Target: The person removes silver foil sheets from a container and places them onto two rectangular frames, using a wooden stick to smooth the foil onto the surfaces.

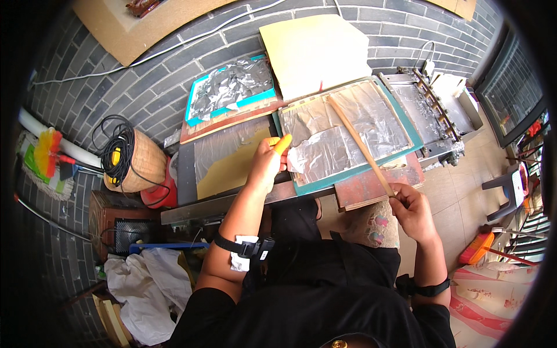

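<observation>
My right hand [410, 209] is closed on the near end of a long, flat wooden stick [363, 148], which slants across a panel covered with wrinkled silvery foil sheets [313, 154]. The panel lies on a teal ribbed mat [409, 141]. My left hand [270, 162], with yellow covers on some fingers, is at the foil's near left corner; whether it pinches the foil cannot be told. Left of it lies a yellow-brown board [235, 167] partly covered with smooth grey film. A blue tray [230, 108] holds crumpled foil pieces behind that board.
A large pale yellow board [315, 54] leans by the brick wall. On the right stands a metal frame with a row of knobs [439, 111]. A wicker basket [141, 161] with coiled black cable is at the left. A reddish board [378, 185] juts from the table's near edge.
</observation>
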The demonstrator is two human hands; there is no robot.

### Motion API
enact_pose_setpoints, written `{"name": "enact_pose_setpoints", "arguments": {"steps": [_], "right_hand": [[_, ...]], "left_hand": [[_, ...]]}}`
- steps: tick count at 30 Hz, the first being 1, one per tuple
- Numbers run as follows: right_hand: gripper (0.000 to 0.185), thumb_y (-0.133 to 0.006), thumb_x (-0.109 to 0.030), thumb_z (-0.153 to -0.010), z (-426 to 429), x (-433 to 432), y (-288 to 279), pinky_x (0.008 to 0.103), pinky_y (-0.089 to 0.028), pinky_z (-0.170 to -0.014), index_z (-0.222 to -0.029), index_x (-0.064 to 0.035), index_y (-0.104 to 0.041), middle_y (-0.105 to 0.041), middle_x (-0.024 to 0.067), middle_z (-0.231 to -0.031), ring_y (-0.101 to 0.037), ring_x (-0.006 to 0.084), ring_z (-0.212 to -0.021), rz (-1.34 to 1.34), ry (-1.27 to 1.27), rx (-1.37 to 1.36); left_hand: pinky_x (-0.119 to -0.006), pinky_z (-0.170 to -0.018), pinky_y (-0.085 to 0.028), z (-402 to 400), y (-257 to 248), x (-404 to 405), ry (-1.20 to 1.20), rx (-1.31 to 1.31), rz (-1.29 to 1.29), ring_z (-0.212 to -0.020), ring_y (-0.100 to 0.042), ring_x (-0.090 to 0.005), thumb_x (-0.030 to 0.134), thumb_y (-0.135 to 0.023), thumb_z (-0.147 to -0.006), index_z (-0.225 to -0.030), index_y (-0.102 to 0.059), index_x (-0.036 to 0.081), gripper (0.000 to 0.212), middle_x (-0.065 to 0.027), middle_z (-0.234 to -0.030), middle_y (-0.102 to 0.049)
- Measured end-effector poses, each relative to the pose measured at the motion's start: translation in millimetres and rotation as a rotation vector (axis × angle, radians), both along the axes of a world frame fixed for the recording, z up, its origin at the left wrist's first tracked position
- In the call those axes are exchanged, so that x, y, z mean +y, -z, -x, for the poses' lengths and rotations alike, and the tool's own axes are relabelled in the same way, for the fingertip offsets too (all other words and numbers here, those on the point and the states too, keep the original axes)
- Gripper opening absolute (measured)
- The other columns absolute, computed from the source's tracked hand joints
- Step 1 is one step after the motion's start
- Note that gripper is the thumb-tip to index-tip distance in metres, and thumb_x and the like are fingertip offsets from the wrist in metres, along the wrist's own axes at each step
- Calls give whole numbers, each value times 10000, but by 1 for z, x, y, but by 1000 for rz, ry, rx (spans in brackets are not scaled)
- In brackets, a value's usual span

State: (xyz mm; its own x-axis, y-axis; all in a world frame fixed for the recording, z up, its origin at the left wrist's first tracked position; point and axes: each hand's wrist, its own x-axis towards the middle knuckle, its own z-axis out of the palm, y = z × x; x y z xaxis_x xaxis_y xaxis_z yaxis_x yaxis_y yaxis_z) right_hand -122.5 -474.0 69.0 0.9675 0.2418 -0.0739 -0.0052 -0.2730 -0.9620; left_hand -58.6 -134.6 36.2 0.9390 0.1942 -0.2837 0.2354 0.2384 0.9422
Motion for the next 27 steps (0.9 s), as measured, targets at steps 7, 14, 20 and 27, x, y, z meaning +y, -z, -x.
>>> {"name": "enact_pose_setpoints", "arguments": {"steps": [7,14,20,27], "right_hand": [[223,-576,49,-864,0,-1,-2,217,-372,-517,-1083,32,-616,-514,-22,-670,-441,37,-595,30,9,-31],[220,-572,47,-870,1,-7,-2,223,-386,-533,-1086,31,-615,-537,-16,-690,-457,43,-615,26,10,7],[226,-573,48,-875,0,-11,-4,221,-380,-531,-1097,31,-608,-538,-20,-712,-454,42,-619,19,6,8],[230,-573,44,-876,-1,-8,-4,221,-376,-530,-1104,34,-601,-530,-15,-693,-454,45,-607,0,-1,24]], "left_hand": [[-244,-661,-454,4,-1,-6,69,-4,-525,-777,-575,-122,60,-726,-795,-1306,-404,-31,610,-92,-936,-616],[-216,-609,-443,17,-32,27,105,-68,-241,-759,-592,-113,62,-681,-829,-1335,-428,7,569,-80,-923,-630],[-227,-595,-444,40,-54,80,43,-78,-150,-729,-602,-119,32,-668,-823,-1342,-450,32,562,-61,-891,-633],[-244,-670,-431,74,-61,138,-35,-94,-102,-778,-588,-91,73,-642,-840,-1328,-491,89,512,-1,-882,-632]]}}
